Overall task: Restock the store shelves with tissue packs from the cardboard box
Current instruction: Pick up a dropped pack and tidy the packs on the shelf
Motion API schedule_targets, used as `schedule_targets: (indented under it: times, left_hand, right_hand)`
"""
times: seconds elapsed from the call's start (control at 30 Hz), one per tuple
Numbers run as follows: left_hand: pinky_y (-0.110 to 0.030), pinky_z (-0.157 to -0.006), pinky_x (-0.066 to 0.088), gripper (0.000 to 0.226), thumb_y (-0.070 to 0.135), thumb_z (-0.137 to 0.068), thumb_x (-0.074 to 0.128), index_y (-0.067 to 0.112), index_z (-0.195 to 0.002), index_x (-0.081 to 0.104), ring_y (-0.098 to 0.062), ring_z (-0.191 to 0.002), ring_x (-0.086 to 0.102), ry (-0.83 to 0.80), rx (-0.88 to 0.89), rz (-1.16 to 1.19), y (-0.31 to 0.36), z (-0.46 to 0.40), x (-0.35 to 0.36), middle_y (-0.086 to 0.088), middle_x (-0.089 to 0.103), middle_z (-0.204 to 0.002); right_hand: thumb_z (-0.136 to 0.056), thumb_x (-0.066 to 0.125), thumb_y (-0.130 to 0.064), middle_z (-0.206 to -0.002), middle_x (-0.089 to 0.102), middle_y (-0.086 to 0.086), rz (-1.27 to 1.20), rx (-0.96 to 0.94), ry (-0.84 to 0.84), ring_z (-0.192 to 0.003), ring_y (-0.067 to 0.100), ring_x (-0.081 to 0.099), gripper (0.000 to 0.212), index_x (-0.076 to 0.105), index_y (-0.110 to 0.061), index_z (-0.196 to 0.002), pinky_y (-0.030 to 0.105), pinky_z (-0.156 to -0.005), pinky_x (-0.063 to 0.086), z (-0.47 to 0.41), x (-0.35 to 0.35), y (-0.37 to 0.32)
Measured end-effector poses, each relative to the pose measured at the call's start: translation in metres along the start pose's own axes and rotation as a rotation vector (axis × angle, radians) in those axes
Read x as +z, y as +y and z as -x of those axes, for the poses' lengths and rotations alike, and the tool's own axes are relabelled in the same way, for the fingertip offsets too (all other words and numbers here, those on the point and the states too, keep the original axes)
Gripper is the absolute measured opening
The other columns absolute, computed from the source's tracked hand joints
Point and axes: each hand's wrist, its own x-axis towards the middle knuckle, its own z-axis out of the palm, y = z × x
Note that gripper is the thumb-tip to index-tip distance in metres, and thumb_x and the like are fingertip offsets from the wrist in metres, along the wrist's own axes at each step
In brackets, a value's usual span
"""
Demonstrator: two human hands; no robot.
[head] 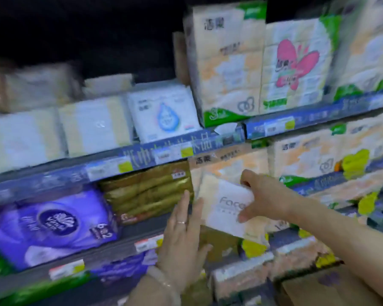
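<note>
**Tissue pack at shelf mouth, both hands engaged**

The right hand [261, 195] grips a cream-and-white tissue pack [226, 208] by its right end, thumb below and fingers curled over the top, tilting it toward the middle shelf [124, 235]. The grip at one end probably leaves the leading end free to enter the gap. The left hand [184, 235] lies flat with fingers straight, holding nothing, just beside the pack's left edge and close to the gold pack [148, 193]; it appears to steady that pack or guard the slot, though contact cannot be confirmed.

A purple pack [53, 226] sits well to the left. Larger peach-patterned packs [230, 166] stand directly behind the slot and may limit depth. The cardboard box [318, 288] sits at lower right beneath the right forearm. The picture is blurred.
</note>
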Motion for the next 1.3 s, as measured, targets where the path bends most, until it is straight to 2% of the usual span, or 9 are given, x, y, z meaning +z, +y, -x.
schedule_targets:
  times: [0.1, 0.17, 0.3, 0.6, 0.73, 0.9, 1.07, 1.17, 1.3]
  left_hand:
    - [-0.038, -0.105, 0.033, 0.119, 0.035, -0.049, 0.087, 0.017, -0.144, 0.017, -0.028, -0.132, 0.027, 0.16, 0.016, 0.003, -0.033, -0.011, -0.05, -0.012, 0.019, -0.149]
    - [-0.038, -0.11, 0.027, 0.117, 0.032, -0.049, 0.087, 0.016, -0.143, 0.019, -0.029, -0.133, 0.024, 0.211, 0.013, -0.038, -0.055, -0.017, -0.076, -0.015, 0.019, -0.149]
    - [-0.045, -0.098, 0.032, 0.118, 0.032, -0.044, 0.091, 0.014, -0.141, 0.025, -0.033, -0.13, 0.028, 0.246, -0.051, -0.132, -0.098, -0.026, -0.118, -0.021, 0.027, -0.146]
    - [-0.051, -0.103, 0.026, 0.113, 0.031, -0.054, 0.088, 0.014, -0.144, 0.021, -0.032, -0.133, 0.022, 0.302, -0.119, -0.223, -0.212, -0.043, -0.162, -0.022, 0.023, -0.149]
    - [-0.055, -0.101, 0.032, 0.108, 0.036, -0.056, 0.086, 0.015, -0.142, 0.024, -0.034, -0.134, 0.018, 0.277, -0.13, -0.203, -0.239, -0.058, -0.167, -0.027, 0.024, -0.148]
    - [-0.043, -0.116, -0.008, 0.098, 0.047, -0.082, 0.061, 0.027, -0.147, -0.009, -0.013, -0.133, -0.034, 0.049, -0.175, -0.221, -0.244, -0.082, -0.18, 0.0, -0.037, -0.142]
    - [-0.041, -0.113, -0.016, 0.099, 0.052, -0.081, 0.059, 0.027, -0.147, -0.011, -0.017, -0.142, -0.023, -0.091, -0.22, -0.312, -0.243, -0.093, -0.186, 0.001, -0.012, -0.157]
    - [-0.04, -0.113, -0.016, 0.103, 0.053, -0.079, 0.061, 0.029, -0.146, -0.012, -0.017, -0.143, -0.018, -0.169, -0.214, -0.34, -0.245, -0.098, -0.19, 0.002, -0.007, -0.157]
    - [-0.039, -0.115, -0.013, 0.104, 0.054, -0.077, 0.063, 0.029, -0.147, -0.01, -0.015, -0.143, -0.019, -0.231, -0.206, -0.319, -0.25, -0.104, -0.191, 0.003, -0.012, -0.157]
  right_hand:
    - [-0.055, 0.088, -0.039, -0.089, 0.052, -0.004, 0.006, -0.12, 0.056, -0.085, 0.02, 0.053, 0.064, 0.041, -0.019, -0.094, 0.032, -0.063, 0.042, -0.022, -0.036, -0.052]
    - [-0.057, 0.087, -0.038, -0.084, 0.048, -0.005, 0.033, -0.185, 0.06, -0.082, 0.019, 0.05, 0.064, 0.038, -0.02, -0.093, 0.032, -0.059, 0.038, -0.036, -0.052, -0.086]
    - [-0.06, 0.086, -0.036, -0.08, 0.044, -0.007, 0.1, -0.304, 0.081, -0.08, 0.018, 0.045, 0.065, 0.033, -0.021, -0.095, 0.022, -0.052, 0.029, -0.069, -0.07, -0.15]
    - [-0.061, 0.085, -0.036, -0.099, 0.048, -0.004, 0.28, -0.417, 0.11, -0.084, 0.02, 0.044, 0.069, 0.037, -0.023, -0.109, 0.03, -0.067, 0.034, -0.156, -0.082, -0.263]
    - [-0.06, 0.086, -0.034, -0.111, 0.058, 0.004, 0.398, -0.446, 0.092, -0.087, 0.02, 0.046, 0.067, 0.031, -0.026, -0.099, 0.033, -0.07, 0.039, -0.183, -0.073, -0.281]
    - [-0.064, 0.083, -0.035, -0.126, 0.053, 0.003, 0.494, -0.47, 0.142, -0.11, 0.023, 0.049, 0.08, 0.037, -0.021, -0.128, 0.034, -0.084, 0.042, -0.195, -0.071, -0.279]
    - [-0.075, 0.074, -0.04, -0.155, 0.019, 0.007, 0.586, -0.652, 0.248, -0.142, 0.023, 0.019, 0.101, 0.008, -0.029, -0.151, 0.034, -0.115, 0.013, -0.176, -0.048, -0.261]
    - [-0.084, 0.061, -0.047, -0.16, -0.009, 0.006, 0.618, -0.689, 0.183, -0.147, 0.022, -0.007, 0.095, -0.006, -0.033, -0.149, 0.031, -0.111, -0.015, -0.175, -0.034, -0.242]
    - [-0.093, 0.051, -0.043, -0.156, -0.025, 0.003, 0.602, -0.673, 0.08, -0.144, 0.018, -0.023, 0.09, -0.026, -0.037, -0.138, 0.032, -0.112, -0.019, -0.183, -0.034, -0.232]
